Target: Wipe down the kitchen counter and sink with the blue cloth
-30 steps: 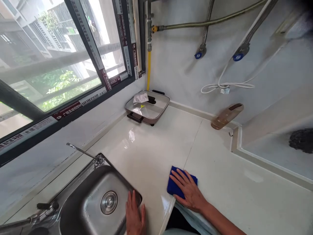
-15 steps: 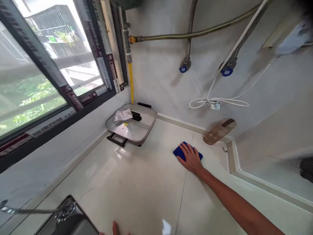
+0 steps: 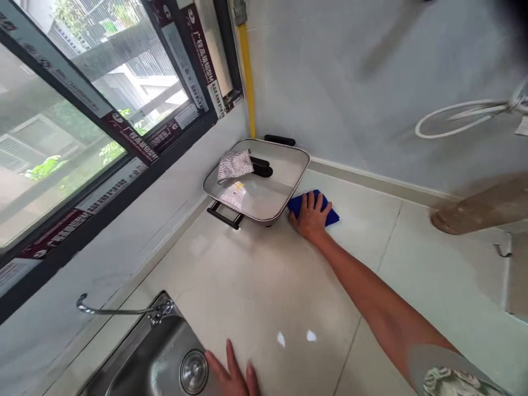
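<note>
My right hand [image 3: 312, 220] presses down on a folded blue cloth [image 3: 332, 218] on the pale tiled counter [image 3: 256, 286], holding it with the fingers bent over it. Hand and cloth are right beside the near right corner of a square electric pan [image 3: 268, 221] with a glass lid [image 3: 278, 187]. A crumpled silvery mesh cloth [image 3: 234, 166] lies on that lid, by its black knob [image 3: 260, 166]. At the bottom edge my left hand [image 3: 234, 377] rests with fingers spread, holding nothing, at the rim of the steel sink; its lower part is out of frame.
The steel sink [image 3: 165, 352] with a curved tap [image 3: 119, 312] is at lower left. A brownish clear container [image 3: 482, 206] stands at the right by the wall, near a small hook [image 3: 503, 250]. A looped white cord [image 3: 457, 116] hangs above. A window [image 3: 82, 126] lines the left.
My right hand has slid the blue cloth leftward across the counter, up to the pan. The view has turned left and down, bringing more of my left hand and the sink into sight.
</note>
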Demonstrator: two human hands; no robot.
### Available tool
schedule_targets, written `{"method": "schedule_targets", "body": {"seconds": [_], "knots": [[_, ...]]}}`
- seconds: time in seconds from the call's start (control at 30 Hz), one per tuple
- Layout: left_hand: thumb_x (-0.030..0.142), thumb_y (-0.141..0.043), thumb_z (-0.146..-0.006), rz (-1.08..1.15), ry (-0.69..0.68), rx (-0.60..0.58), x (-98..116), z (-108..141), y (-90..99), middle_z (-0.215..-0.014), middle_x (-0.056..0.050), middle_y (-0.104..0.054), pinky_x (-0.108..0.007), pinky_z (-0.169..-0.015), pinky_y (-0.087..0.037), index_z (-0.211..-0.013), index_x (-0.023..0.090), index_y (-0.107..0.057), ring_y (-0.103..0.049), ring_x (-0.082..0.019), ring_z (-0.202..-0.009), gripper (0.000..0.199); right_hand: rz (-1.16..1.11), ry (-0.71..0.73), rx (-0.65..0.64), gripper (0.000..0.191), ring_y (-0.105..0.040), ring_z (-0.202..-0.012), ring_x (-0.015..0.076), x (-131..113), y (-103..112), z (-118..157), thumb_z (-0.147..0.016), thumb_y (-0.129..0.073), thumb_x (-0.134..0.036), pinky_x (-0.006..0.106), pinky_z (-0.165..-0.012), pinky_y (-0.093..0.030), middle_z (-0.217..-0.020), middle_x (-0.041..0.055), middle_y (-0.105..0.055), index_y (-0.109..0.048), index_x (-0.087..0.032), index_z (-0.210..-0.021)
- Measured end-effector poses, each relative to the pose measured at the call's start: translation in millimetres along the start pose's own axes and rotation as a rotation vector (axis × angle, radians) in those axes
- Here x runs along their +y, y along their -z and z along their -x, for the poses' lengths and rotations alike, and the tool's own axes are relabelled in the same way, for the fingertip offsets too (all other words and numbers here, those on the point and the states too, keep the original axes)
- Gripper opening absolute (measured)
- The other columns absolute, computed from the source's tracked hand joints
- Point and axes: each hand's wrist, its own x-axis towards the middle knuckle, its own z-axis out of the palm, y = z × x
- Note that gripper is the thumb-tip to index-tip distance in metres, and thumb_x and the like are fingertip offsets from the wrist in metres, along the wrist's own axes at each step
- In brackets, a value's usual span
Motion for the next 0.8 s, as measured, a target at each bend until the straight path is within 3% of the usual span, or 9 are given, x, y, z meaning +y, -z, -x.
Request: {"method": "schedule_targets", "body": {"seconds": [0.2, 0.33, 0.43, 0.53, 0.67, 0.73, 0.8], "knots": [[0.04, -0.039, -0.095, 0.09, 0.011, -0.057, 8.4, -3.1, 8.7, -0.166, -0.021, 0.025, -0.062, -0.126, -0.018, -0.152, 0.009, -0.032, 0.012, -0.039, -0.156, 0.065, -0.01, 0.095, -0.062, 0.077, -0.009, -0.151, 0.0436, -84.9, 22.4, 124.5, -0.092, -0.034, -0.047, 0.071, -0.117, -0.008, -0.164, 0.0221, -0.021, -0.027, -0.001, -0.154], [0.044, -0.039, -0.094, 0.195, 0.009, -0.044, 11.7, -6.2, 7.9, -0.166, -0.025, 0.021, -0.061, -0.128, -0.01, -0.147, 0.004, -0.038, 0.015, -0.039, -0.155, 0.067, -0.133, 0.371, -0.141, 0.082, -0.006, -0.153, 0.0415, -147.3, 26.4, 214.9, -0.09, -0.042, -0.05, 0.068, -0.12, -0.003, -0.167, 0.0184, -0.015, -0.023, -0.006, -0.157], [0.043, -0.031, -0.096, 0.331, 0.004, -0.029, 12.3, -2.4, 13.1, -0.168, -0.027, 0.009, -0.057, -0.129, -0.009, -0.149, 0.002, -0.032, 0.011, -0.034, -0.157, 0.068, -0.221, 0.612, -0.214, 0.082, -0.003, -0.155, 0.0379, -170.3, 27.3, 274.0, -0.091, -0.043, -0.053, 0.065, -0.122, 0.001, -0.168, 0.0137, -0.013, -0.02, -0.012, -0.158], [0.042, -0.026, -0.098, 0.496, 0.022, -0.039, -4.8, 10.2, 22.5, -0.168, -0.026, -0.011, -0.052, -0.13, -0.017, -0.151, 0.003, -0.027, -0.007, -0.027, -0.159, 0.066, -0.268, 0.884, -0.283, 0.082, -0.004, -0.155, 0.0346, -149.7, 32.3, 318.2, -0.089, -0.047, -0.048, 0.062, -0.124, 0.0, -0.168, 0.0077, -0.013, -0.016, -0.019, -0.16], [0.04, -0.033, -0.097, 0.514, 0.025, -0.017, -69.6, 49.1, 37.9, -0.164, -0.022, -0.031, -0.054, -0.126, -0.03, -0.145, 0.011, -0.042, -0.027, -0.027, -0.155, 0.057, -0.229, 1.162, -0.313, 0.089, -0.01, -0.155, 0.0331, -66.7, 44.7, 346.2, -0.083, -0.054, -0.041, 0.061, -0.125, -0.006, -0.168, 0.0044, -0.016, -0.014, -0.025, -0.16], [0.039, -0.037, -0.095, 0.426, 0.042, 0.043, -109.3, 79.3, 49.6, -0.159, -0.021, -0.041, -0.058, -0.122, -0.036, -0.137, 0.013, -0.053, -0.035, -0.031, -0.151, 0.052, -0.182, 1.204, -0.285, 0.088, -0.014, -0.154, 0.0329, -23.4, 49.0, 343.8, -0.083, -0.054, -0.041, 0.06, -0.125, -0.009, -0.167, 0.0058, -0.02, -0.014, -0.024, -0.16], [0.036, -0.039, -0.093, 0.291, 0.133, 0.149, -141.7, 114.0, 66.3, -0.15, -0.02, -0.053, -0.059, -0.119, -0.041, -0.129, 0.014, -0.061, -0.044, -0.033, -0.145, 0.048, -0.136, 1.148, -0.212, 0.084, -0.019, -0.153, 0.0331, 5.4, 48.2, 330.6, -0.086, -0.052, -0.041, 0.06, -0.124, -0.014, -0.166, 0.0075, -0.024, -0.016, -0.024, -0.16]]}}
